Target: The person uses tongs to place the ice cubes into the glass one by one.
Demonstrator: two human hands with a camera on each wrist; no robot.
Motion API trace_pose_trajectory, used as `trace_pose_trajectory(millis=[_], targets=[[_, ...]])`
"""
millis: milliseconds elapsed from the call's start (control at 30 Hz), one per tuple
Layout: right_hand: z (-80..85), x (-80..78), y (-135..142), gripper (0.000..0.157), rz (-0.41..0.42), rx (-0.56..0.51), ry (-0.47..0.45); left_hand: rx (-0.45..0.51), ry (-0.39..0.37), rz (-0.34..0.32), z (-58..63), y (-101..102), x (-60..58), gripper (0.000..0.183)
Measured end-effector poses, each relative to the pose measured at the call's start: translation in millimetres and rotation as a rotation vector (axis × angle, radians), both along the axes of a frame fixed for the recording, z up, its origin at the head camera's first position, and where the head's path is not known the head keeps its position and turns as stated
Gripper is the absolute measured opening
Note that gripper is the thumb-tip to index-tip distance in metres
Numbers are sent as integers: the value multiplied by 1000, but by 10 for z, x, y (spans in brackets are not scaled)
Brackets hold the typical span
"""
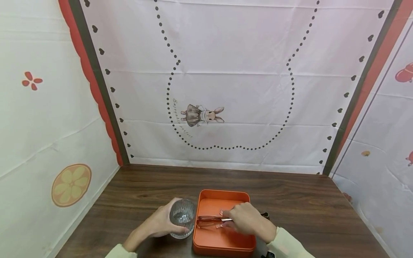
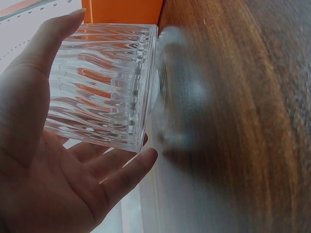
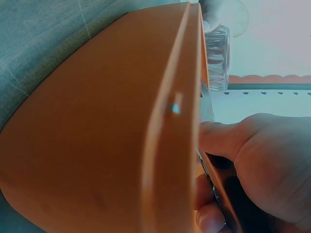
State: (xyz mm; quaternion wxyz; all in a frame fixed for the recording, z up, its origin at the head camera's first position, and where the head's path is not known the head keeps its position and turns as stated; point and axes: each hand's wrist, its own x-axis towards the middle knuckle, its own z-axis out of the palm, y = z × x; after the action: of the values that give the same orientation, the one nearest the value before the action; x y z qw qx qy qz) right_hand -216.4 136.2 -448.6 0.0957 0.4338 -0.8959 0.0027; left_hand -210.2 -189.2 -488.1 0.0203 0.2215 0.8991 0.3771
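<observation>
My left hand (image 1: 164, 219) grips a clear ribbed glass tumbler (image 1: 183, 218), thumb on one side and fingers on the other. In the left wrist view the base of the tumbler (image 2: 104, 87) is close over the wood, above its reflection. Just right of it lies an orange rectangular tray (image 1: 226, 243). Over the tray my right hand (image 1: 246, 219) pinches what looks like eyeglasses (image 1: 208, 219) with a translucent brownish frame, partly hidden by the fingers. From the right wrist, the tray's wall (image 3: 97, 126) fills much of the view, with thumb and fingers (image 3: 211, 218) curled beyond it.
A dark wood-grain table (image 1: 155, 182) lies under everything. Printed white cloth (image 1: 232, 107) hangs behind it and along both sides. A small black item (image 1: 265, 215) shows just behind the right wrist.
</observation>
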Motion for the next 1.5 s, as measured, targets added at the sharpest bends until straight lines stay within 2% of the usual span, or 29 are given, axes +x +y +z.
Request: trace_pose_trajectory(millis=[133,433,767,1000,1267,1500], targets=[[35,7,23,12,1,-25,-11,1,-1,-1,-1,0,8,88],[111,13,95,21,-8,-66,-55,-12,-11,7,21,2,8,89],[169,31,139,22,-1,-125,-60,-14,9,6,6,3,17,88],[216,28,169,19,-30,-139,-117,-16,4,6,13,7,14,87],[265,31,198,24,-18,-157,-36,-10,50,-11,32,21,16,85],[278,22,222,25,-12,-179,-30,5,49,-23,36,20,16,82]])
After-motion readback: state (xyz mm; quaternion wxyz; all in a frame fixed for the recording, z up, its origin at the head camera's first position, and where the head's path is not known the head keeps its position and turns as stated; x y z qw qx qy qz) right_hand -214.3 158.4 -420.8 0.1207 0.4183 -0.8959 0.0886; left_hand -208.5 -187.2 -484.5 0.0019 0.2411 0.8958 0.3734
